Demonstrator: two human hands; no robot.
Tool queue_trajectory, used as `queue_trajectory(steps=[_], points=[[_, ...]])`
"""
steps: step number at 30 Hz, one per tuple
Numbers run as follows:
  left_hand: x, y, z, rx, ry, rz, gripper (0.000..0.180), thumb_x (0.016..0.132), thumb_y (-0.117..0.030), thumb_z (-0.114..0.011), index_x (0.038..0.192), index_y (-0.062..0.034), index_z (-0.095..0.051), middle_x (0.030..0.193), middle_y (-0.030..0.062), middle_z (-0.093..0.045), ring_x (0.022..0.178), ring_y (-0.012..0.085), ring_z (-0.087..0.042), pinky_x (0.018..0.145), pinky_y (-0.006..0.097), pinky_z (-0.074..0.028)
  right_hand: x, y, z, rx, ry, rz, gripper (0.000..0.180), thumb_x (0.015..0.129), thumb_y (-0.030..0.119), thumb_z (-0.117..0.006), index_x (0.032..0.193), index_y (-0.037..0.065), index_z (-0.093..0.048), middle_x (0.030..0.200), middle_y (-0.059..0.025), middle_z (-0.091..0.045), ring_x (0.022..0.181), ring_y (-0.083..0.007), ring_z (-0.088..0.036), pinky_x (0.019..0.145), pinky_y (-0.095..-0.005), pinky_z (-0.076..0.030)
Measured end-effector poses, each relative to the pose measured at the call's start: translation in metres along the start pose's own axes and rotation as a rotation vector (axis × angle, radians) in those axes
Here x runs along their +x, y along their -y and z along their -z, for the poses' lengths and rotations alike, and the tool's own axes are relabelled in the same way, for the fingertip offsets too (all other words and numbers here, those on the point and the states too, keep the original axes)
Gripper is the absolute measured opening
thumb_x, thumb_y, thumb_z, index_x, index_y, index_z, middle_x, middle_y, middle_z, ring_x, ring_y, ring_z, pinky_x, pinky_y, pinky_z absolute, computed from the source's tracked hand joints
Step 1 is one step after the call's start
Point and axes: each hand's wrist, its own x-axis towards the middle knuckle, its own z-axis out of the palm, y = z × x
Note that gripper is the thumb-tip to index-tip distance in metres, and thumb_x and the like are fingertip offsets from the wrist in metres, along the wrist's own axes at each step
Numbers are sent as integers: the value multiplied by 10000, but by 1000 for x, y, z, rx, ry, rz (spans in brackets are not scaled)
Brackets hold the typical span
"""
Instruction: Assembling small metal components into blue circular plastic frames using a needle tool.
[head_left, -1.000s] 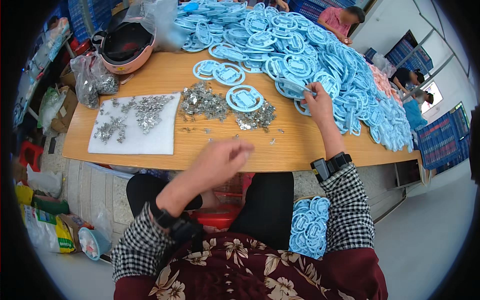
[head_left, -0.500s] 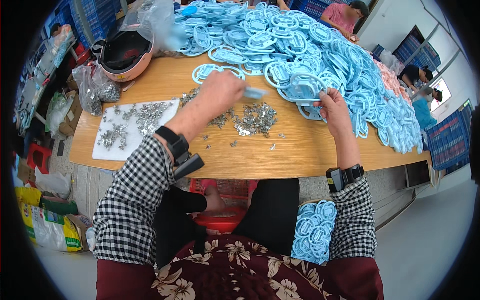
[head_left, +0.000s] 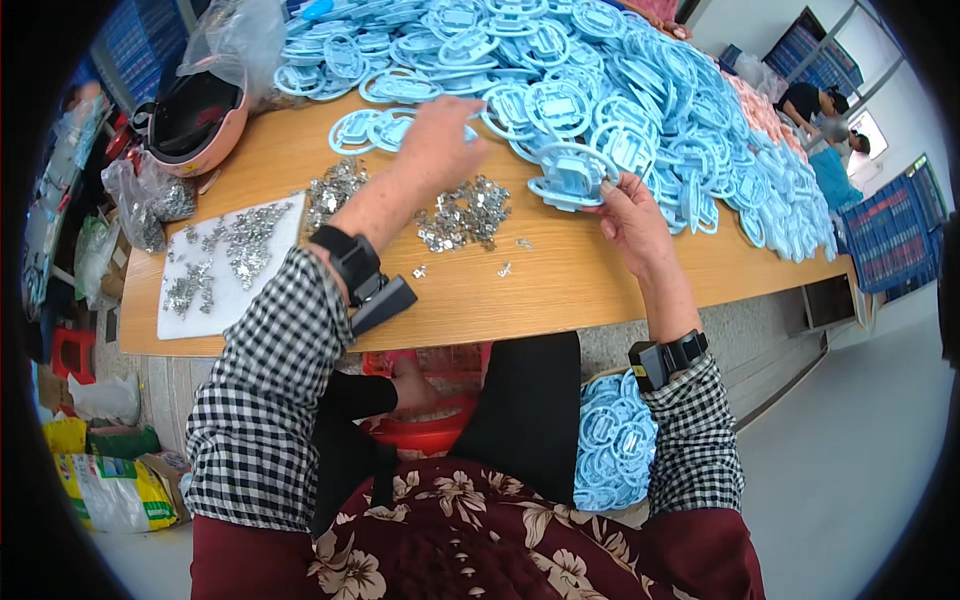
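My right hand [head_left: 632, 215] pinches a light blue oval plastic piece [head_left: 572, 178] by its right edge, thumb on top, just above the table at the front of a big heap of similar pieces [head_left: 560, 105]. My left hand [head_left: 438, 145] is closed, with its fingers curled, above the near left edge of that heap. A bit of blue shows by its fingertips, but whatever they hold is mostly hidden. Two loose oval pieces [head_left: 352, 132] lie beside this hand. Below it on the wood are piles of small silvery metal clips [head_left: 465, 215].
More clips are spread on a white foam sheet [head_left: 185, 318] at the left. Behind it are a pink helmet [head_left: 215, 150] and plastic bags [head_left: 135, 205]. A box of blue pieces [head_left: 615, 440] stands by my right thigh. Other people work beyond the table [head_left: 560, 290].
The view has shifted, the table's things now sitting further left. My left hand, which carried a small blurred blue piece, is now nearer the heap. My right hand still grips an oval piece.
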Motion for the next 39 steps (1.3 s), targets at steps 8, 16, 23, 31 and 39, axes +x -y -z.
queue_trajectory(steps=[8,16,23,31,39], points=[[-33,-87,-30,-303,255,19,719,851,-91,-678,1501,-107,-370,1325,237,-574,1214,393,-564,1024,451,-478,-34,4,-9,-177,-79,17,235,996,277,-629,1143,116,-539,897,28,-602,543,-54,-596,426,-187,-321],[-40,-103,-27,-302,333,7,641,890,-113,-657,1478,-164,-410,1249,234,-627,1159,386,-606,967,458,-509,-50,-8,31,-148,-109,15,233,997,294,-646,1116,112,-562,815,34,-610,567,-21,-547,435,-161,-326],[-43,-103,-24,-273,281,64,525,892,-176,-675,1394,-151,-525,1257,191,-565,1172,363,-576,1008,440,-482,-63,-14,54,111,-147,11,175,1018,245,-610,1090,97,-552,821,6,-620,624,-43,-566,434,-167,-355],[-62,-102,-17,-287,324,109,395,917,-223,-658,1286,-86,-627,1239,183,-597,1179,370,-570,1019,442,-462,-98,-14,43,234,-190,-32,159,1029,233,-572,1005,76,-562,739,-14,-591,545,-63,-505,431,-187,-360],[-119,-108,45,-1400,572,549,395,1063,-257,-478,1337,16,-552,1190,77,-644,1056,146,-647,910,316,-542,-154,-7,-17,170,101,-138,183,1016,239,-597,1053,61,-606,675,-15,-615,542,-55,-556,422,-179,-336]])
